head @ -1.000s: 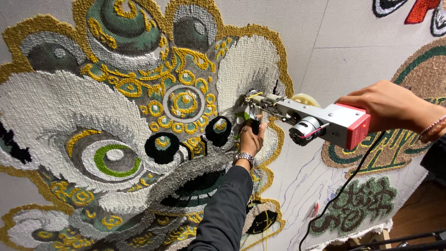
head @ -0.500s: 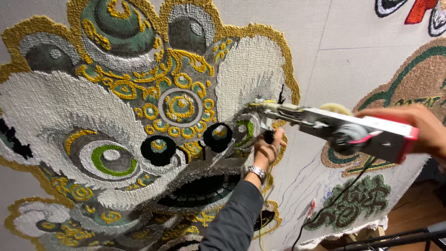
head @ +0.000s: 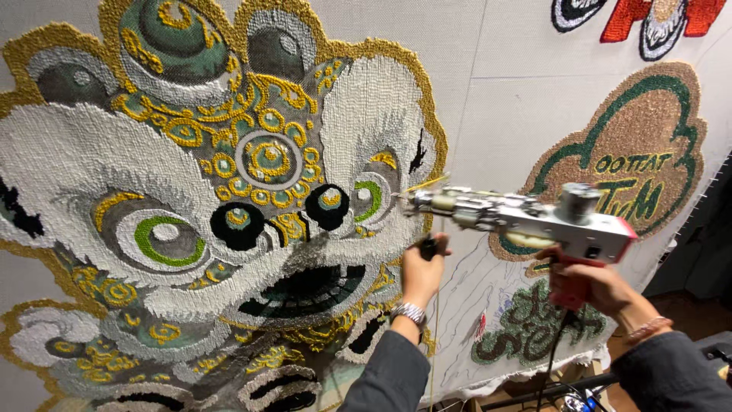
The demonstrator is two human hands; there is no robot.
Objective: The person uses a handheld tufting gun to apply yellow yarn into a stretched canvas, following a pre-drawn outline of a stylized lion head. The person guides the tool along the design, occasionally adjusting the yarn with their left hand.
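I see the tufted lion-face rug (head: 229,214) stretched upright on backing cloth (head: 496,91): soft pile, yielding under pressure. The tufting gun (head: 526,217) hangs level just right of it, needle at the rug's edge; I judge it rigid, front-heavy. My right hand (head: 587,286) fingers wrap its red grip. My left hand (head: 423,271) fingers close on the black front handle (head: 429,246).

Both arms reach upward, left hand (head: 422,271) and right hand (head: 591,286) fisted.
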